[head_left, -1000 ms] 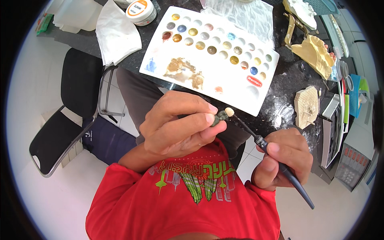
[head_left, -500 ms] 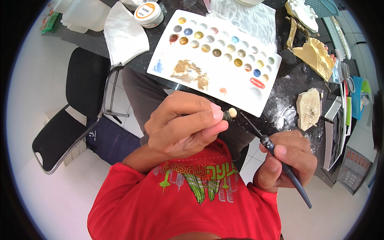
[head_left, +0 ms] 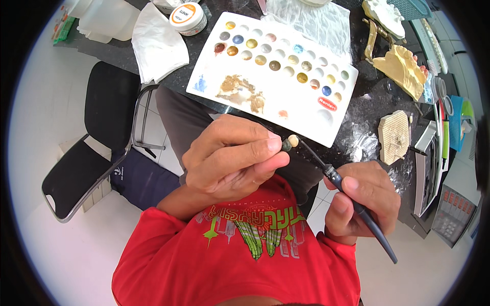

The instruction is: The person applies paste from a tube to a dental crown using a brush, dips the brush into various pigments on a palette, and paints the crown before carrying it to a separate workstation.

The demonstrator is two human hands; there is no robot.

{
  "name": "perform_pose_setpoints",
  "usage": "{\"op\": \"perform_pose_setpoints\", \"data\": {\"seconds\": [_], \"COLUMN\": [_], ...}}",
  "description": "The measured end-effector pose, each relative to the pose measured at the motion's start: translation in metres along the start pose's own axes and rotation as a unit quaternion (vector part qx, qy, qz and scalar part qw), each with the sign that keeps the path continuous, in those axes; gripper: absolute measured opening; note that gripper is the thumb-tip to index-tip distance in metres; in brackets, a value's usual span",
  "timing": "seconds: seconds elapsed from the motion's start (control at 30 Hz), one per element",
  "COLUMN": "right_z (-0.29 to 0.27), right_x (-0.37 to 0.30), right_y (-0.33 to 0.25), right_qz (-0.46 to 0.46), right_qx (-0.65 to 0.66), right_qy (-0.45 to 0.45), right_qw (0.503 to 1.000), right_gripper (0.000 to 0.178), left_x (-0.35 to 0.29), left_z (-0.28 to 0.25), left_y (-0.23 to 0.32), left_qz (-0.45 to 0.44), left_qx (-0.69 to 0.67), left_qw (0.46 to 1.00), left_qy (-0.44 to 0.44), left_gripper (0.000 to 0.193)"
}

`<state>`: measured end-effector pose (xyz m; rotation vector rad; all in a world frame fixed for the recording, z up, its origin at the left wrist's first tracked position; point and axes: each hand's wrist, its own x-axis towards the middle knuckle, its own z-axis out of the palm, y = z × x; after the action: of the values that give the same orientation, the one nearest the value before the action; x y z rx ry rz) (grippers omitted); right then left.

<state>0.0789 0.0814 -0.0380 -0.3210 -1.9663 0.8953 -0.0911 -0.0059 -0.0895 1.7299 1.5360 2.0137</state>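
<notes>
Watching tooth crown [head_left: 293, 141], two o'clock from left hand [head_left: 229, 158], I see fingers [head_left: 255, 154] pinching its holder [head_left: 287, 146], right hand [head_left: 370, 194] gripping paintbrush [head_left: 334, 177].

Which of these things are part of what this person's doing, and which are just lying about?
In use, or likely so:
cream tooth-shaped piece on a dark green piece, in the left hand
thin-tipped dark tool, in the right hand
white palette, beyond the hands

Apparently just lying about:
white tub
yellowish cast
black chair
</notes>
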Motion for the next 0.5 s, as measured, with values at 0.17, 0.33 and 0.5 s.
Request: {"op": "perform_pose_setpoints", "data": {"seconds": [0.17,0.33,0.5], "right_z": [-0.0034,-0.0068,-0.0022], "right_x": [-0.0022,-0.0025,0.0012], "right_y": [-0.0015,-0.0046,-0.0036], "right_qz": [0.018,0.029,0.018], "right_qx": [0.017,0.021,0.012], "right_qy": [-0.012,-0.019,-0.028], "right_qw": [1.000,0.999,0.999], "right_gripper": [0.031,0.030,0.029], "left_x": [0.0007,0.0004,-0.0001], "left_z": [0.0000,-0.0002,0.0002], "left_y": [-0.0001,-0.0004,-0.0009], "left_qz": [0.004,0.007,0.008], "left_qx": [-0.001,0.000,0.000], "left_qw": [1.000,1.000,1.000], "left_qy": [0.001,0.004,0.002], "left_gripper": [0.031,0.031,0.031]}}
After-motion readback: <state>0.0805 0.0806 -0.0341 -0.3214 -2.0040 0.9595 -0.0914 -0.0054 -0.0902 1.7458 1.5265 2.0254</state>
